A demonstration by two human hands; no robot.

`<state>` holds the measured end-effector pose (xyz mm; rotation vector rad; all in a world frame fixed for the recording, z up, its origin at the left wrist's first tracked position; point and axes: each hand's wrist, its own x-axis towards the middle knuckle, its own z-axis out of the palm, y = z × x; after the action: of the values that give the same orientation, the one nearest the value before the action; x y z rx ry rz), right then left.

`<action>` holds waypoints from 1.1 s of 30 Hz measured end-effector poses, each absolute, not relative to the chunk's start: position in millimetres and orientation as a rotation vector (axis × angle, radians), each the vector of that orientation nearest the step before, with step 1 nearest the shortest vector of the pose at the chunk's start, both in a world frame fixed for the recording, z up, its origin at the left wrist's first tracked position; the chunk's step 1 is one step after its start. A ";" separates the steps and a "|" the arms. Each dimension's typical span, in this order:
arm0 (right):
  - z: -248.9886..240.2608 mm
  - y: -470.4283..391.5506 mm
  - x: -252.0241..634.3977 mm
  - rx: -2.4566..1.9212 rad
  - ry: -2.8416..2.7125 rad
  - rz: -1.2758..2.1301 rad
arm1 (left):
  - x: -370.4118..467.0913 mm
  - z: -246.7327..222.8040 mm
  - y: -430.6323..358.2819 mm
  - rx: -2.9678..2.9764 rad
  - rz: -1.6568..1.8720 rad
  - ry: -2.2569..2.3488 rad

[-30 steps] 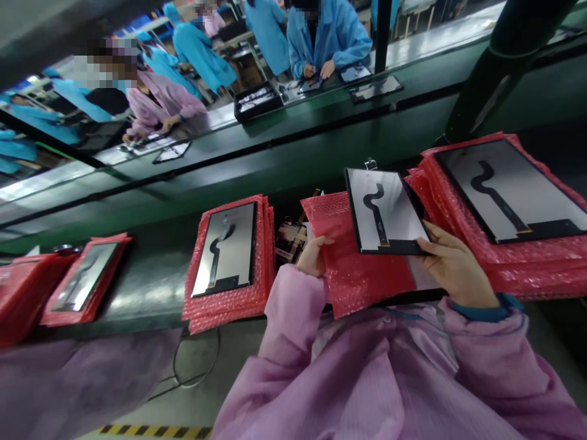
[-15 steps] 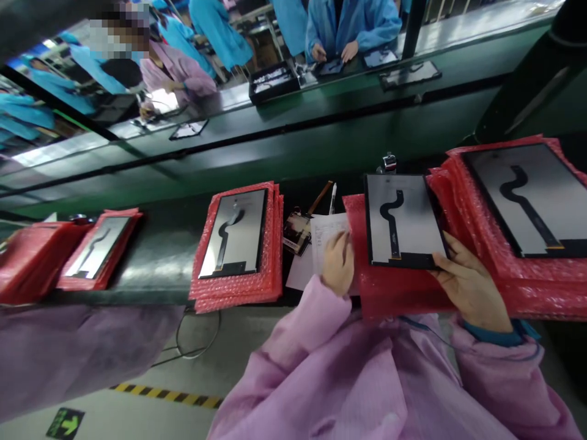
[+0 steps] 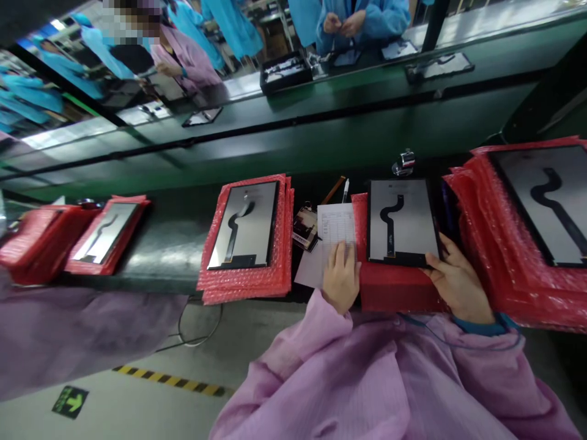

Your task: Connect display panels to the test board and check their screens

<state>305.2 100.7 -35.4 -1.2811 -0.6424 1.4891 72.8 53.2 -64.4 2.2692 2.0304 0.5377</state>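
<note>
Screen (image 3: 415,223) sits over a red bag (image 3: 403,288), long axis running away from the body; can't tell if they touch. Right hand (image 3: 458,282) is clamped on its near right corner, thumb on top. Left hand (image 3: 342,282) lies fingers-down on a printed sheet (image 3: 337,226), just left of bag. Tight on the right: bag pile (image 3: 477,201) close by. Past far edge: metal fitting (image 3: 404,163), then green panel (image 3: 321,143).

Display panel (image 3: 415,214): grey back, dark edges, curved black ribbon cable (image 3: 391,235), dark strip at near end; over red wrap (image 3: 398,293), contact unclear, wrap showing left and near. White sheet (image 3: 337,223) just left, printed grid, near end covered
</note>
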 end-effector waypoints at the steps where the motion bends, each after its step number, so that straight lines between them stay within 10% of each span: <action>1: -35.7 103.8 303.3 -1.274 -0.646 1.472 | 76.3 -65.7 47.8 2.250 0.599 2.030; 22: -32.0 92.5 312.4 -1.486 -0.919 1.491 | 86.8 -68.7 54.3 2.295 0.642 2.031; 33: -51.3 82.5 307.8 -1.860 -1.965 0.177 | 74.4 -78.2 52.2 2.252 0.945 1.966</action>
<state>307.8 82.5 -51.3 -1.8596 -1.9649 0.1766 74.4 52.2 -78.2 2.2524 1.9658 0.9450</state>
